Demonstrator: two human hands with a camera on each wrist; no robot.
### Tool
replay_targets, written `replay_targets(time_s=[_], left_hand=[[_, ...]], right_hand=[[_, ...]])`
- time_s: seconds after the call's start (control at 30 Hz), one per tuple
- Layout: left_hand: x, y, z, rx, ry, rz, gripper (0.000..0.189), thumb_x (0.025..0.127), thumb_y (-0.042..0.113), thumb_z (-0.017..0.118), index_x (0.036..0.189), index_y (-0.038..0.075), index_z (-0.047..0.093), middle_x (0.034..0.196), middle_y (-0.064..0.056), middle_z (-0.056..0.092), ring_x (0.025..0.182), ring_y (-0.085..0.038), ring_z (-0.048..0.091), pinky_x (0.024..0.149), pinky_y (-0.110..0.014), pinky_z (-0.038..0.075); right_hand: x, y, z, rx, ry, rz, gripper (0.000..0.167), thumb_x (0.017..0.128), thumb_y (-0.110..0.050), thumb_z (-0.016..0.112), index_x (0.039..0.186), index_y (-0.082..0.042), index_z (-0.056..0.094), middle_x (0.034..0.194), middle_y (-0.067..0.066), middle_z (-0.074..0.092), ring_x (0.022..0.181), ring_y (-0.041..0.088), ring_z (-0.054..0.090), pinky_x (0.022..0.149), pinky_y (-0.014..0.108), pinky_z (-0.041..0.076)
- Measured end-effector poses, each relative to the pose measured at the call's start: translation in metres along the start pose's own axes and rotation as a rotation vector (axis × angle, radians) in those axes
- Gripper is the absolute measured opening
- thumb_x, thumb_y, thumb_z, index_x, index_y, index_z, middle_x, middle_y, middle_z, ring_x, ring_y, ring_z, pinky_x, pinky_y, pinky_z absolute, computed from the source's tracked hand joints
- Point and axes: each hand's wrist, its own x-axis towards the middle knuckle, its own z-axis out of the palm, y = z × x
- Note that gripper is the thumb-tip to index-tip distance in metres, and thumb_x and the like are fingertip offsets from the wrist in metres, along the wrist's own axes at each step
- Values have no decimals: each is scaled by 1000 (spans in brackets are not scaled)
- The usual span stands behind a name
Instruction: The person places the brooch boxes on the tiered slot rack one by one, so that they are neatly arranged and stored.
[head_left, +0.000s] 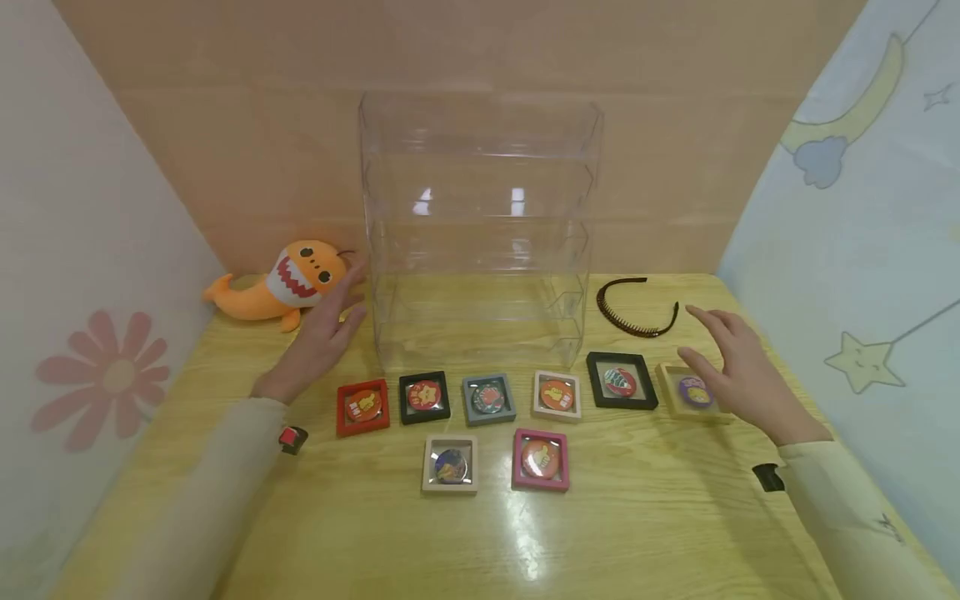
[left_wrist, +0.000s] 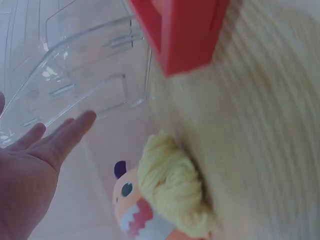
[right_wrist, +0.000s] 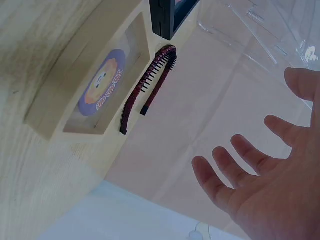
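My left hand [head_left: 318,333], fingers extended, is raised between the orange shark plush [head_left: 258,300] and the clear acrylic rack [head_left: 480,312]. It holds nothing. In the left wrist view a bundle of yellow yarn [left_wrist: 172,182] lies before the plush, mostly hidden by the hand in the head view. At the right, my right hand [head_left: 738,375] hovers with spread fingers and an empty palm. Below it, partly covered, is a cream display frame [head_left: 671,392] with a purple badge [right_wrist: 102,82]. A dark toothed headband [head_left: 630,325] lies just beyond those fingers.
The tiered rack stands at the back centre. Before it runs a row of badge frames, including a red one [head_left: 363,407], a grey one [head_left: 489,399] and a large black one [head_left: 622,381]. Nearer lie a beige frame [head_left: 450,464] and a pink frame [head_left: 541,460]. Walls enclose the table.
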Motion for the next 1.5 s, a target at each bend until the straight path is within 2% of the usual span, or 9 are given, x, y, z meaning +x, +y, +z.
replay_targets(time_s=[0.17, 0.3, 0.53, 0.67, 0.8, 1.07, 1.23, 1.3, 1.5], left_hand=[[0, -7, 9, -61, 9, -8, 62, 110, 16, 45, 164, 25, 16, 159, -19, 32, 129, -46, 52, 91, -53, 57], [2, -10, 12, -86, 26, 1, 63, 110, 14, 45, 164, 30, 17, 160, -15, 32, 125, -43, 56, 84, -46, 61], [8, -10, 19, -118, 26, 5, 65, 109, 13, 47, 164, 32, 18, 160, -13, 31, 124, -43, 56, 81, -48, 61], [9, -11, 19, -79, 34, 6, 66, 109, 13, 48, 163, 33, 18, 160, -13, 34, 122, -41, 59, 83, -48, 61], [9, -12, 19, -129, 16, -14, 66, 109, 13, 48, 163, 36, 18, 161, -12, 32, 122, -41, 59, 77, -44, 63], [7, -12, 11, -54, 20, -50, 66, 109, 18, 48, 163, 40, 16, 161, -13, 33, 122, -42, 58, 80, -46, 62], [7, -12, 10, -74, 11, -40, 67, 109, 15, 47, 163, 38, 14, 161, -15, 31, 123, -43, 57, 75, -40, 63], [7, -12, 10, -90, 4, -41, 67, 109, 15, 46, 163, 40, 14, 161, -14, 30, 124, -44, 56, 75, -40, 63], [7, -11, 12, -145, -11, -75, 66, 110, 17, 44, 162, 45, 14, 163, -12, 27, 126, -42, 54, 77, -48, 61]], right_hand=[[-20, -2, -3, 24, 88, 5, 67, 102, -21, 64, 161, -17, 32, 150, 29, 33, 129, 50, 36, 91, 55, 40], [-36, 1, -7, 19, 148, 21, 66, 101, -16, 64, 159, -16, 35, 148, 27, 36, 124, 44, 41, 83, 29, 37], [-61, 13, -13, 43, 200, 80, 64, 101, -12, 63, 158, -15, 37, 148, 27, 38, 120, 41, 41, 79, 6, 32], [-67, 17, -16, 42, 218, 94, 64, 100, -10, 64, 158, -16, 38, 146, 24, 41, 125, 17, 43, 78, 2, 33], [-71, 21, -15, 47, 232, 96, 64, 99, -8, 65, 157, -16, 39, 143, 20, 44, 116, -13, 37, 78, 0, 35], [-74, 26, -13, 85, 191, 118, 63, 99, -9, 66, 156, -13, 40, 140, -15, 44, 113, -18, 40, 78, 1, 37], [-83, 37, -13, 68, 87, 193, 65, 100, -18, 67, 157, -8, 36, 144, 16, 48, 109, -15, 40, 75, 2, 38], [-87, 43, -14, 72, 30, 223, 69, 100, -20, 68, 158, -5, 33, 141, 30, 46, 111, -5, 46, 73, 4, 40], [-98, 66, -17, 125, -135, 308, 78, 99, -24, 69, 159, -1, 25, 141, 27, 44, 108, -8, 42, 71, 10, 44]])
